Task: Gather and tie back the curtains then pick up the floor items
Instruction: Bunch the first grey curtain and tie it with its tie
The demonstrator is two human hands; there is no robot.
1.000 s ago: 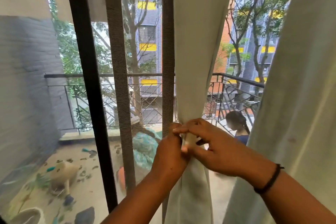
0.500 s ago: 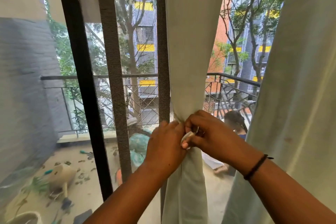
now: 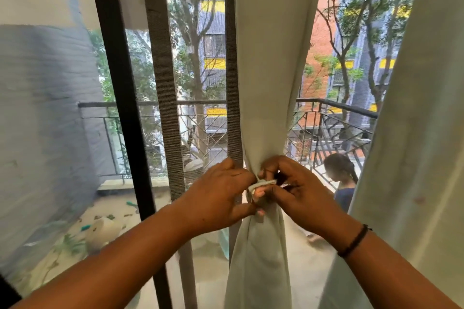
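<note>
At the middle of the window: the gathered curtain (image 3: 263, 83) hangs pinched to a narrow waist, then flares below.
Tie: a pale cloth tie-back (image 3: 262, 184) crosses the waist, touching both hands.
Left hand (image 3: 218, 198): grip clamped on the tie-back and the curtain's left edge, thumb under, fingers curled.
Right hand (image 3: 298, 195): grip pinched on the tie-back's right end; a dark band (image 3: 354, 241) circles the wrist.
Right of it: a second curtain (image 3: 414, 158) hangs loose, near the camera.
Left of it: dark door frame (image 3: 120, 108) and mesh screen.
Far side: balcony railing (image 3: 334, 108), scattered items on the balcony floor (image 3: 105, 231) at left, a person (image 3: 342, 178) at right.
</note>
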